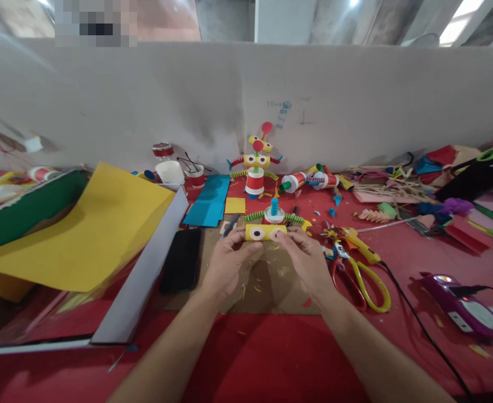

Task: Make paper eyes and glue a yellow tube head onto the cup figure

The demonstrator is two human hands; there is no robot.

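Both hands hold a yellow paper tube (265, 232) level above a cardboard mat, one at each end. Two white paper eyes with dark pupils are on its front. My left hand (229, 260) grips the left end, thumb below the left eye. My right hand (307, 260) pinches the right end, its thumb partly over the right eye. Just behind the tube stands a paper-cup figure (274, 214) with a blue folded-paper neck on top and green folded-paper arms at its sides. The tube hides much of this cup.
Cardboard mat (263, 285) with yellow scraps lies below. Left are a phone (182, 260), blue paper (208, 200) and a box (145, 280) holding yellow paper. Right are a glue gun (361, 246), scissors (372, 285) and a purple power strip (466, 308). Behind stand finished-looking cup figures (255, 182).
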